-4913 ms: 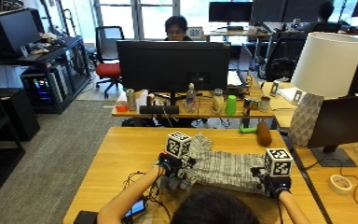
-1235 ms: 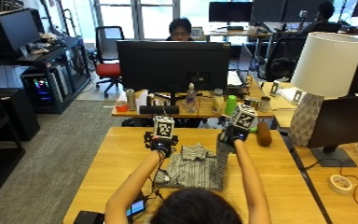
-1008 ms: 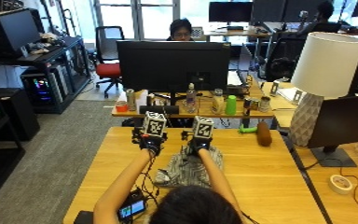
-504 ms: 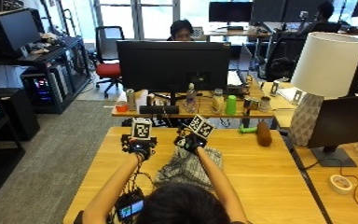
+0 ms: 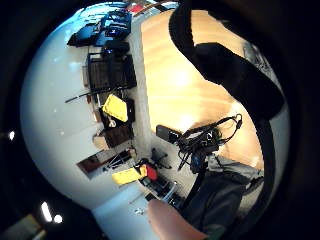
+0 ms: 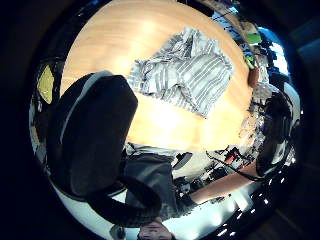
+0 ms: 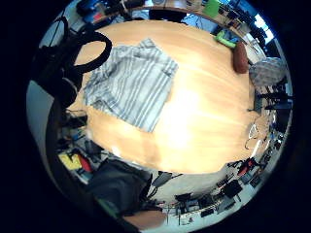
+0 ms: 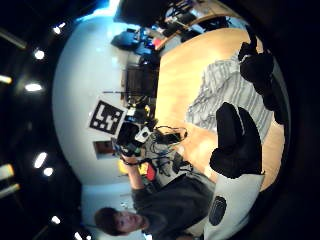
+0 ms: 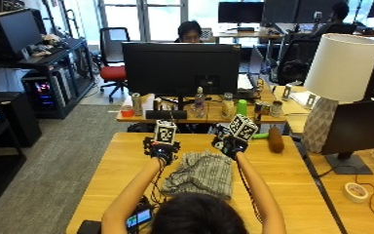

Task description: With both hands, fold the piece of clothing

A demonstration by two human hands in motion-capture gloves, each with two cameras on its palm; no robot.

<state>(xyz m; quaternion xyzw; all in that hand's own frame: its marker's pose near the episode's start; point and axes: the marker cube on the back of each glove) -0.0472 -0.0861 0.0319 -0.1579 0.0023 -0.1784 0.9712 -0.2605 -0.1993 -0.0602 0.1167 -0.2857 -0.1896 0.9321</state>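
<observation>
Grey striped shirt (image 9: 201, 174) on table (image 9: 290, 180); both hands' (image 9: 161, 150) (image 9: 230, 145) grips raised, empty, fingers relaxed.

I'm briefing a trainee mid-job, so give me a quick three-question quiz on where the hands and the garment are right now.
1. True or false: the striped garment lies on the wooden table.
2. Is either hand gripping the garment? A: the left hand. B: the right hand. C: neither.
3. Fill in: the brown object lies on the person's ___ side.

Key: 1 true; 2 C; 3 right.
</observation>
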